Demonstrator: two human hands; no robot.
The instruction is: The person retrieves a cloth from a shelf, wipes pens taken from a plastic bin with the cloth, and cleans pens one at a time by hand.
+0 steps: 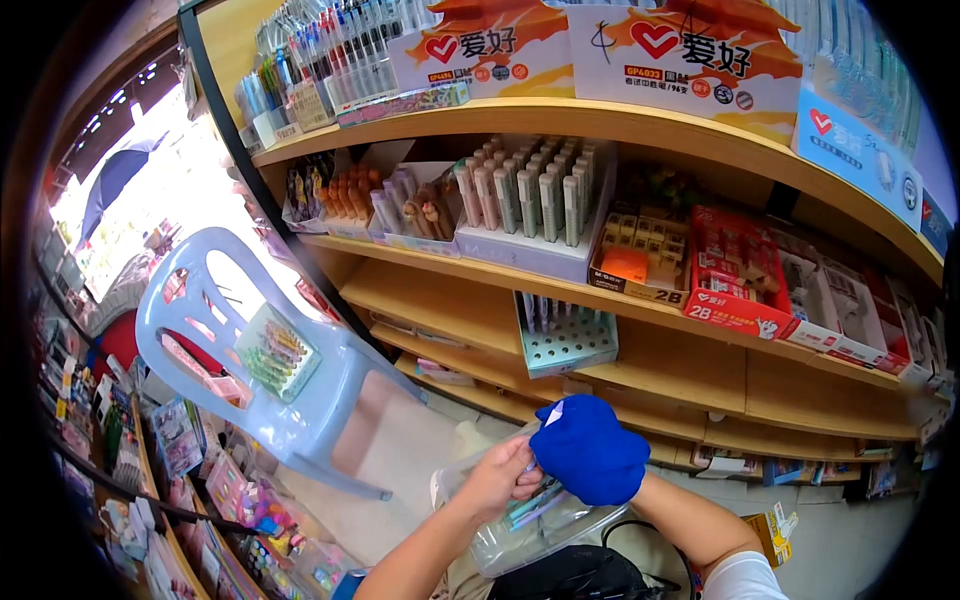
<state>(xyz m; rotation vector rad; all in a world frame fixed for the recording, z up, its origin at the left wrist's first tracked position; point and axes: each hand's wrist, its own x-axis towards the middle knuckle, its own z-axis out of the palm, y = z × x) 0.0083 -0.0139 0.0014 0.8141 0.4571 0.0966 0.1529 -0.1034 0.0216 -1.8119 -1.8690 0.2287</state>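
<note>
A bright blue cloth (592, 452) covers my right hand, so its fingers are hidden; only the wrist and forearm show. My left hand (500, 478) is closed at the cloth's left edge, its fingers pinched together on something too small to make out. Just beneath both hands is a clear plastic container (500, 545), with several slim pen-like items (537, 503) in pale green and purple inside. A black bag or cloth (570, 575) lies below the container, close to my body.
Wooden shelves (690, 375) ahead hold boxes of pens and erasers. A teal holder (568, 343) juts from a lower shelf. On the left, a light-blue plastic chair (330, 400) carries a pen box (278, 352). Stationery racks (190, 500) stand at lower left; a yellow box (770, 535) is at right.
</note>
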